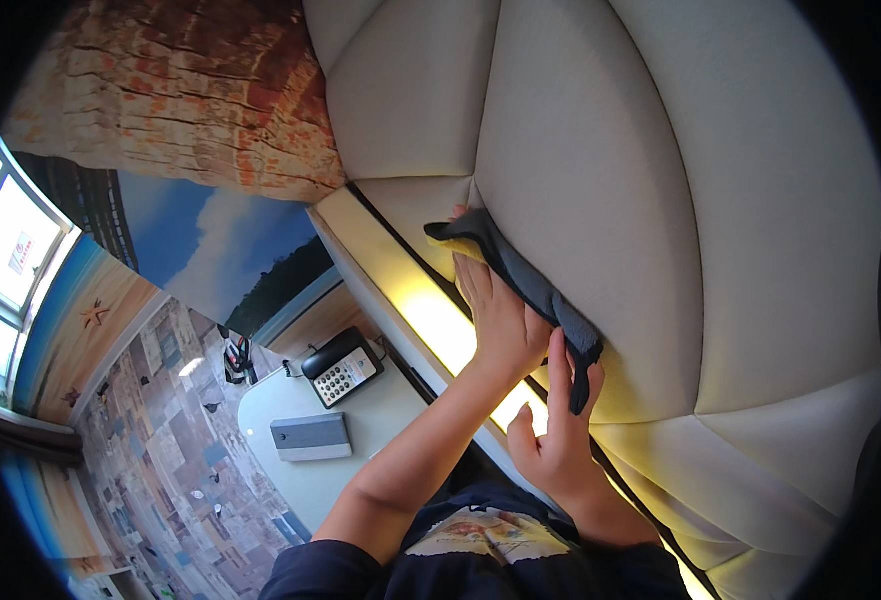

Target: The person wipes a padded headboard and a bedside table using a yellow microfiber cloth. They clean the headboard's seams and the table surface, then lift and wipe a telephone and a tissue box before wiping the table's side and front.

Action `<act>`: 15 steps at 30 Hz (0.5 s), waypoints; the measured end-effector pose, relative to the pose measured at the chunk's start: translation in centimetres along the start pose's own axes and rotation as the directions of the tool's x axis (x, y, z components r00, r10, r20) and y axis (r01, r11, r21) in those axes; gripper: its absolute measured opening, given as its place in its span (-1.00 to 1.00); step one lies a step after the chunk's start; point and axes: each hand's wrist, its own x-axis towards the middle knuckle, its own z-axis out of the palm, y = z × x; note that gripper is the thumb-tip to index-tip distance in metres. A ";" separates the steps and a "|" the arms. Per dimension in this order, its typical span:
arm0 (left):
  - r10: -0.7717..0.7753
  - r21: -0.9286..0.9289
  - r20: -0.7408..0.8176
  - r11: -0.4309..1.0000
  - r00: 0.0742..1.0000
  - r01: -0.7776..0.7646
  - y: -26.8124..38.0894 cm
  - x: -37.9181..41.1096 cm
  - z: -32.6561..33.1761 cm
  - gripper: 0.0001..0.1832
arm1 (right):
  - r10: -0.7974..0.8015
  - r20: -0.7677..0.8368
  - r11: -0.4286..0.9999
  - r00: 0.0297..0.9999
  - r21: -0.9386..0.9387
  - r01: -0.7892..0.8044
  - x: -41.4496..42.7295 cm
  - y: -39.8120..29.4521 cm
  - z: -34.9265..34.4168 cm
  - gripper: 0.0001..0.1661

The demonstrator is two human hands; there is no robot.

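A dark grey cloth (538, 289) with a yellow underside lies bunched against a beige padded wall panel (583, 187). My left hand (496, 315) is spread under the cloth, its fingers pointing up the panel and their tips partly covered by the fabric. Lower and to the right, my right hand (560, 435) has its fingers at the cloth's bottom end, where a narrow corner hangs down between them. The right thumb stands apart from the fabric. Behind both wrists runs a glowing yellow light strip (433, 311) along the foot of the panel.
To the left, a pale rounded table (290, 495) carries a black corded telephone (343, 367) and a two-tone grey box (311, 436). Beyond it are patchwork-patterned flooring (170, 420), a beach-and-rock wall mural (207, 247) and a bright window (16, 232).
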 end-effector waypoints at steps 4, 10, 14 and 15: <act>0.073 0.052 0.048 0.996 0.996 -0.075 -0.2 -1.6 -0.5 -0.22 | 0.034 -0.011 0.999 0.999 0.028 -0.034 -2.2 1.0 1.0 0.01; 0.115 0.104 0.092 0.987 0.989 -0.124 0.4 -2.7 -2.1 -0.42 | 0.077 0.013 0.997 0.997 0.027 -0.078 -4.5 1.7 1.8 0.01; 0.056 0.112 0.059 0.992 0.997 -0.063 1.7 -4.2 -2.6 -0.52 | 0.077 0.026 0.997 0.997 -0.007 -0.077 -5.1 1.9 2.1 0.02; 0.045 0.116 0.054 0.992 0.998 -0.051 1.8 -4.5 -2.8 -0.53 | 0.074 0.026 0.997 0.997 -0.027 -0.073 -5.1 1.8 2.1 0.02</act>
